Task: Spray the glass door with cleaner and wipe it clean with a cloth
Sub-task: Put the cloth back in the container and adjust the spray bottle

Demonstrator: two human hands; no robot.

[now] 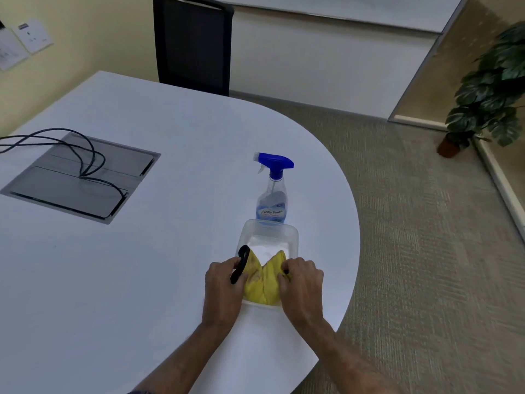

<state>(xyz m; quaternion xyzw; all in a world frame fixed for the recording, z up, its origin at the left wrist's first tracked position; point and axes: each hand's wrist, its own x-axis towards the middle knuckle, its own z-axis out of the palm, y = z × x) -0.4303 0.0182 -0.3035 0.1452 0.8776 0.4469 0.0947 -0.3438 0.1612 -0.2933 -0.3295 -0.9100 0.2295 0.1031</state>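
Note:
A yellow cloth (262,280) lies bunched in a clear plastic tray (270,233) near the table's right edge. My left hand (223,288) grips the cloth's left side, where a black loop (241,264) sticks up beside my thumb. On the cloth's right side my right hand (302,282) pinches the fabric. A clear spray bottle (272,194) with a blue trigger head stands upright just behind the tray, untouched. No glass door can be made out for certain.
The white rounded table (170,155) has a grey cable hatch (76,177) with black cables at the left. A black chair (193,44) stands behind the table. Carpet floor lies to the right, with a potted plant (488,89) by a partition.

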